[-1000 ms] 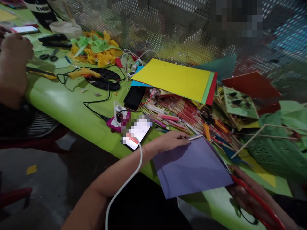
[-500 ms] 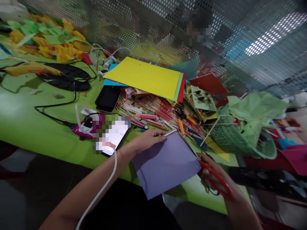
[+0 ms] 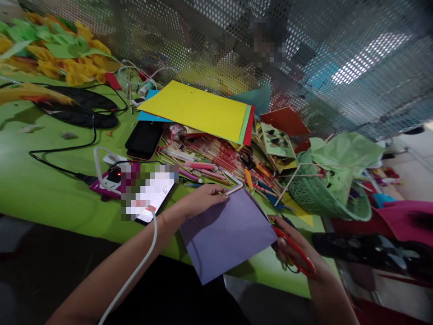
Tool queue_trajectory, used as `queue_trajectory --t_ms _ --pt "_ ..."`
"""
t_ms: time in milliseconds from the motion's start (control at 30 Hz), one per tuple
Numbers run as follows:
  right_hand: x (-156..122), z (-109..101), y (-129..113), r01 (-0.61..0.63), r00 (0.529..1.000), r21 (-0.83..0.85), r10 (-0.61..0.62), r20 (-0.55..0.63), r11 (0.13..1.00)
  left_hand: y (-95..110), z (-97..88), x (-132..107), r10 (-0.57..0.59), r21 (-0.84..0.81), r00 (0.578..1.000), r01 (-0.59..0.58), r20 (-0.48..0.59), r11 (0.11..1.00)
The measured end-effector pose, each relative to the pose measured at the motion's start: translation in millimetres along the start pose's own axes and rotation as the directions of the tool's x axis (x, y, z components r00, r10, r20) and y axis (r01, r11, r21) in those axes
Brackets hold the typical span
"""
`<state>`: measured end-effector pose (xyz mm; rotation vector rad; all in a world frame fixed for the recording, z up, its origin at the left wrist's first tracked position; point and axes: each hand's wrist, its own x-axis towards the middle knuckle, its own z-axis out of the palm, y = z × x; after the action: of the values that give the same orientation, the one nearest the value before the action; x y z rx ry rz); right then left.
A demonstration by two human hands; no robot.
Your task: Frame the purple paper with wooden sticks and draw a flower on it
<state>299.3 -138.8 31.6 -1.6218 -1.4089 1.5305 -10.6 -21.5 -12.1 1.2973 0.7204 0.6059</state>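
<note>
A sheet of purple paper [image 3: 230, 234] hangs over the table's near edge. My left hand [image 3: 206, 198] pinches its top left part between thumb and fingers, by a narrow pale strip [image 3: 234, 189] at the paper's upper edge; I cannot tell whether this is a fold or a separate stick. In my right hand [image 3: 287, 243] are scissors [image 3: 297, 253] with red handles, fingers wrapped round the loops. Their blades lie along the sheet's right edge, partly hidden by the paper, so I cannot tell how far apart they are.
Beyond the hands lie wooden sticks and pens [image 3: 209, 167] under stacked coloured sheets [image 3: 196, 108]. A green basket [image 3: 304, 194] stands right. To the left are a lit phone [image 3: 158, 198] with a white cable, a purple power strip [image 3: 104, 183] and a yellow glue gun [image 3: 37, 95].
The whole view has shifted, so most things appear slightly farther left. Both hands keep their hold on the paper and scissors. The number on the phone screen went from 37 to 38.
</note>
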Motion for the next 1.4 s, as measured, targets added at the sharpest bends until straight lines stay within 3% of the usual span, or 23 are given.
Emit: queue_trajectory --t_ms 300,567,833,1133,1300,1400 --pt "-2.4 3.5 0.0 -0.011 1.0 0.01 0.011 -0.023 1.0 3.9 2.0 -1.7 -0.028 -0.017 0.999 0.027 -0.031 0.999" --pt "-2.2 11.7 -6.3 -0.039 0.991 0.035 0.043 -0.124 0.999 2.5 2.0 -0.9 -0.016 -0.052 1.0 0.014 -0.025 0.999" --pt "-3.5 13.3 -3.4 -0.024 0.992 0.07 0.032 -0.119 0.997 2.4 2.0 -0.9 -0.023 -0.068 1.0 0.023 -0.004 0.997" --pt "0.5 9.2 -4.9 0.041 0.999 -0.002 -0.041 -0.008 0.999 -1.1 1.2 0.6 0.02 0.019 0.999 -0.019 -0.037 1.0" --pt "-1.5 8.7 -4.1 0.015 0.99 0.061 -0.007 -0.139 0.998 -0.8 0.5 -0.9 0.012 -0.012 1.0 -0.012 -0.004 1.0" --pt "9.4 -3.6 -8.3 0.043 0.989 0.019 -0.04 -0.142 0.999 -0.4 -1.0 -1.7 0.022 0.001 1.0 -0.022 0.004 1.0"
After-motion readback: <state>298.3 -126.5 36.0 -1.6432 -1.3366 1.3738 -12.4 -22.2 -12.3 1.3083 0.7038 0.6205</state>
